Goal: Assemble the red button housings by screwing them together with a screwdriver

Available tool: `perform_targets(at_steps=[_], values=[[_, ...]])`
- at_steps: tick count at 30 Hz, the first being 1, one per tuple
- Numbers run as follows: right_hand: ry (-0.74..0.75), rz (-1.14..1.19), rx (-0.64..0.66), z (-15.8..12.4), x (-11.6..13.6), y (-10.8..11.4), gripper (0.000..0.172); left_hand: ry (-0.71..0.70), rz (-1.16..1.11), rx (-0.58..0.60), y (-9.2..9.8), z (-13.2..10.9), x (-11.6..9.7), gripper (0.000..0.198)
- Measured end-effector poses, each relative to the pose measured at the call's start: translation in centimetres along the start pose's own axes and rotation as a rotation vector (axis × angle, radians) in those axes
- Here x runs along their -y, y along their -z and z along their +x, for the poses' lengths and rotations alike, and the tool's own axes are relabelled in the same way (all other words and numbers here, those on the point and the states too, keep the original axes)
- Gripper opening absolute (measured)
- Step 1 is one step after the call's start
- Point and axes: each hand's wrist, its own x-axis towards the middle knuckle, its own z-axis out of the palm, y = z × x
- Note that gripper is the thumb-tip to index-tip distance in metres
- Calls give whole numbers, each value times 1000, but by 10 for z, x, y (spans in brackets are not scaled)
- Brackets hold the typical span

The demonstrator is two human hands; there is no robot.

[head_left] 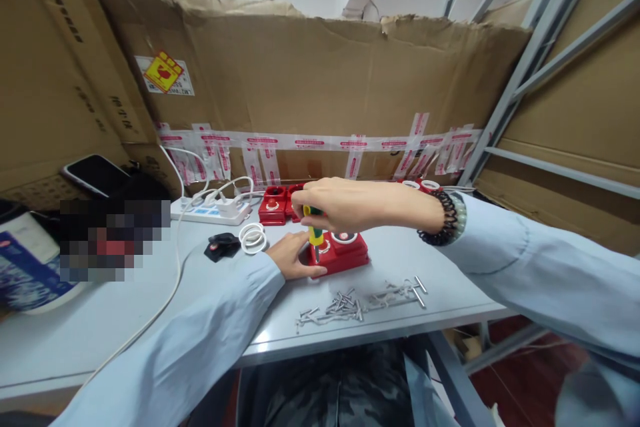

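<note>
My right hand (340, 203) is wrapped round the handle of a yellow and green screwdriver (315, 236), which points straight down. The screwdriver's tip meets the near left corner of a red box (350, 257) with white rings on its top. My left hand (290, 257) grips the left end of this box, thumb along its front side and the other fingers behind. In front of the box lies a loose heap of small metal screws (344, 305). White rings (253, 238) and a small black piece (223, 246) lie to the left of my left hand.
Further red boxes (273, 207) stand at the back, some partly hidden by my right hand. A white power strip (213, 211) with cables lies at the back left. One white cable (179, 267) runs across the table's left. A phone (95, 173) and a tall cardboard wall (300, 80) are behind.
</note>
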Motion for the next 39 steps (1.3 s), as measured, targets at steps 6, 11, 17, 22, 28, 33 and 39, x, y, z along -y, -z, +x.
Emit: perform_targets(at_steps=[6, 11, 17, 22, 28, 33, 39], values=[[-195, -67, 50, -2, 3, 3, 28, 23, -1, 18, 1, 0, -1, 65], [-252, -110, -101, 8, 5, -11, 28, 6, 17, 1, 3, -1, -3, 59], [111, 29, -32, -5, -3, -4, 12, 32, 38, 15, 2, 0, -2, 60], [-208, 4, -100, 0, -4, -15, 24, 11, -4, 0, 1, 0, 0, 69], [102, 184, -87, 2, -3, -14, 13, 8, -7, -21, -3, 1, 5, 59], [34, 212, -90, 1, -3, -16, 9, -7, -67, -32, -6, 0, 6, 61], [86, 248, -198, 12, -7, -27, 16, -153, -322, -121, 16, -3, -4, 61]])
